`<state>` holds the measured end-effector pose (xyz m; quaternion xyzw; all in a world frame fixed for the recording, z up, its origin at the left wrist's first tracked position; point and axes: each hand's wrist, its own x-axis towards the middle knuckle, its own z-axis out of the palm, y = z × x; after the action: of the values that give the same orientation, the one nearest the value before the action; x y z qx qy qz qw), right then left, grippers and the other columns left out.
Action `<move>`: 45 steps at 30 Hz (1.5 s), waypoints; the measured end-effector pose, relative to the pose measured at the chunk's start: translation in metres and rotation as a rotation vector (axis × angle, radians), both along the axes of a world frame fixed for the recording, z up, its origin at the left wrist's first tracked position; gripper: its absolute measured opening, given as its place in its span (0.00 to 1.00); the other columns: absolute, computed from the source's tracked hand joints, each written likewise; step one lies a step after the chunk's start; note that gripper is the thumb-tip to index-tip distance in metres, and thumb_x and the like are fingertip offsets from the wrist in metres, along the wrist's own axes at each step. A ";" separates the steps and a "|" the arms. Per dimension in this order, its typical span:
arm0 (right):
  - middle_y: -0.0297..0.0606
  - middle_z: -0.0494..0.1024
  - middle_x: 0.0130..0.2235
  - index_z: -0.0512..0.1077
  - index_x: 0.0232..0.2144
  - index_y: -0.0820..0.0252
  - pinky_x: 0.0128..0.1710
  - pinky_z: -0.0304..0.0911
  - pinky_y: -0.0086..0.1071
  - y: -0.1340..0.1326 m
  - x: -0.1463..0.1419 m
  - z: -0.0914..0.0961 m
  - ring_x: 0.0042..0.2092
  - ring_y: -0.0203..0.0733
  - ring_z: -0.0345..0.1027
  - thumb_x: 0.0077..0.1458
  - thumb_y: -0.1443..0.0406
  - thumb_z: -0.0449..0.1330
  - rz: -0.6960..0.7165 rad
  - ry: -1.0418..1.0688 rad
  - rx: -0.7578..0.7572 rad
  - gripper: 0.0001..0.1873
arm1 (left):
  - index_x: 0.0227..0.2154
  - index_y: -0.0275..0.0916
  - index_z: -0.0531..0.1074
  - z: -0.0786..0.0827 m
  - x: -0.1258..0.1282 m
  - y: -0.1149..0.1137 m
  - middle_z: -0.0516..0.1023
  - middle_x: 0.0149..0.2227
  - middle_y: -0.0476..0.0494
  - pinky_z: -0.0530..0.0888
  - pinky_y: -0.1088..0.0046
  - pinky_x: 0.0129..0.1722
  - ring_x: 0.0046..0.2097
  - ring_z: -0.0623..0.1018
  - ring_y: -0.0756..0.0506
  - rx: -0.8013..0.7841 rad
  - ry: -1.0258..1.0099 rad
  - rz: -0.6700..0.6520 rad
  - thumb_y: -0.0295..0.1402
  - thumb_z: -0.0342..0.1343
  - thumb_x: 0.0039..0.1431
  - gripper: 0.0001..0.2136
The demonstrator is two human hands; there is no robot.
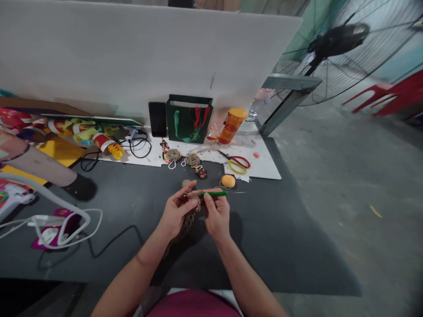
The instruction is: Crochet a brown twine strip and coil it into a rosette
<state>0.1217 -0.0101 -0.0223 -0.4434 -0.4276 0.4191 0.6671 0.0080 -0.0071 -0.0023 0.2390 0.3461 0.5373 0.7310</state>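
Found gripping a green-handled tool (218,193) in the right hand (218,216) and pinching beige looped cord (189,221) in the left hand (176,213), apparently to steady the cord beside the tool.

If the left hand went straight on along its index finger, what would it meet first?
The left hand would probably meet the dark, orange-patterned charm first, though depth is unclear.

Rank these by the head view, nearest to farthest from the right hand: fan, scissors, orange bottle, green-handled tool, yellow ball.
1. Green-handled tool: held in the right hand.
2. Yellow ball: just beyond the hand.
3. Scissors: past the ball, slightly right.
4. Orange bottle: past the scissors.
5. Fan: far off, upper right.
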 end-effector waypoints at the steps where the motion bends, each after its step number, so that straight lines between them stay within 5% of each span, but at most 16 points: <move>1: 0.35 0.79 0.32 0.71 0.34 0.57 0.34 0.72 0.32 -0.001 0.000 0.002 0.33 0.39 0.75 0.58 0.60 0.59 -0.009 -0.068 0.034 0.07 | 0.45 0.42 0.78 0.000 0.001 -0.001 0.79 0.33 0.47 0.71 0.76 0.36 0.31 0.74 0.52 0.006 0.020 0.022 0.28 0.71 0.39 0.25; 8: 0.38 0.81 0.36 0.76 0.35 0.52 0.38 0.71 0.39 -0.002 0.005 0.009 0.37 0.43 0.75 0.55 0.70 0.60 -0.060 -0.490 0.408 0.08 | 0.49 0.41 0.75 -0.004 0.004 0.001 0.74 0.24 0.55 0.69 0.82 0.30 0.26 0.71 0.56 -0.056 -0.051 0.094 0.27 0.71 0.38 0.30; 18: 0.35 0.77 0.29 0.69 0.35 0.56 0.24 0.67 0.31 -0.002 0.006 0.005 0.23 0.36 0.68 0.61 0.60 0.54 -0.159 -0.343 0.119 0.08 | 0.52 0.41 0.73 -0.007 -0.004 0.006 0.80 0.30 0.49 0.72 0.76 0.38 0.33 0.78 0.51 -0.107 -0.066 -0.005 0.29 0.70 0.41 0.30; 24: 0.32 0.76 0.25 0.65 0.34 0.54 0.21 0.66 0.31 0.007 0.009 -0.002 0.24 0.39 0.72 0.61 0.55 0.54 0.060 0.025 -0.046 0.10 | 0.45 0.39 0.78 -0.004 -0.007 0.008 0.82 0.34 0.45 0.72 0.76 0.38 0.32 0.77 0.51 -0.093 -0.117 -0.087 0.29 0.68 0.42 0.22; 28: 0.30 0.77 0.25 0.66 0.33 0.54 0.24 0.69 0.31 0.007 0.000 -0.002 0.24 0.38 0.73 0.56 0.54 0.59 0.140 0.215 -0.123 0.12 | 0.44 0.39 0.79 0.000 -0.004 0.005 0.81 0.32 0.46 0.72 0.77 0.37 0.32 0.77 0.52 -0.051 -0.080 -0.078 0.29 0.69 0.40 0.23; 35: 0.34 0.80 0.30 0.69 0.32 0.57 0.33 0.73 0.34 0.007 -0.005 0.001 0.31 0.39 0.75 0.49 0.56 0.65 0.048 0.322 -0.146 0.14 | 0.52 0.43 0.73 -0.001 0.002 -0.001 0.80 0.38 0.47 0.71 0.76 0.45 0.37 0.75 0.52 0.086 0.188 0.034 0.25 0.70 0.39 0.32; 45: 0.32 0.80 0.29 0.72 0.31 0.57 0.34 0.71 0.33 0.007 -0.003 0.003 0.31 0.38 0.74 0.49 0.58 0.66 0.078 0.332 -0.158 0.11 | 0.52 0.43 0.73 -0.005 0.005 0.000 0.74 0.28 0.53 0.70 0.79 0.38 0.32 0.72 0.54 -0.005 0.095 0.042 0.24 0.70 0.37 0.34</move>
<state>0.1182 -0.0032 -0.0196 -0.4022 -0.2942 0.5441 0.6751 0.0133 -0.0076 -0.0069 0.2552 0.3867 0.5399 0.7027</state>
